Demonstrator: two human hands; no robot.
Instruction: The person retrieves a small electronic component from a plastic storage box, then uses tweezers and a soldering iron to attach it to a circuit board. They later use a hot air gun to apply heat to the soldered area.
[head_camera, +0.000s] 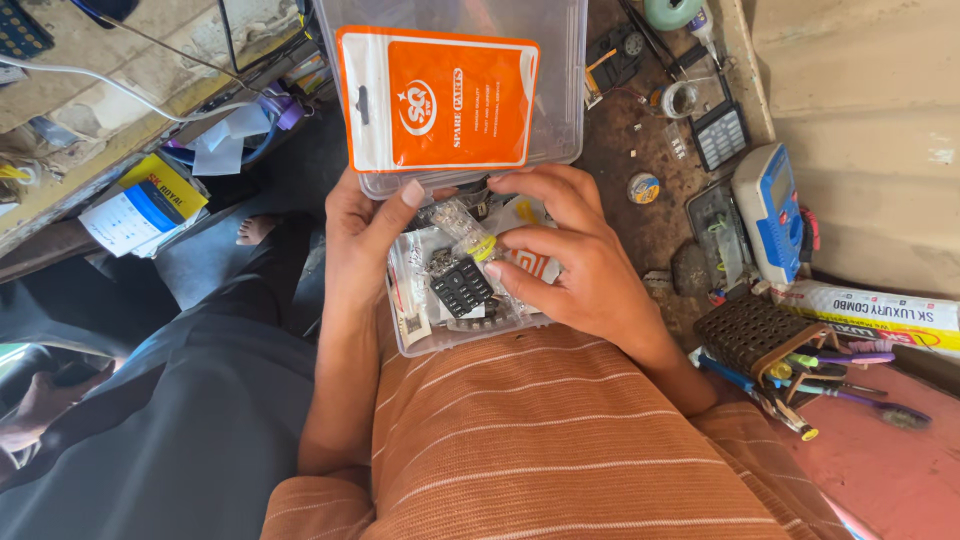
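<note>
A clear plastic box (425, 343) rests against my striped shirt, its lid (565, 70) swung up and away. An orange and white pouch (437, 98) lies against the open lid. My left hand (362, 235) grips the box at its hinge side, thumb pressed on the lid's edge. My right hand (575, 255) reaches into the box, fingers closed on small clear bags of parts (462, 228). A black phone keypad (460, 287) sits among the bagged parts under my fingers.
To the right stands a cluttered brown bench with a blue and white meter (768, 208), a small calculator (720, 135), a perforated holder of pens and tools (760, 335) and a printed packet (880, 310). Papers and cables (150, 200) lie left. A bare foot (255, 230) shows below.
</note>
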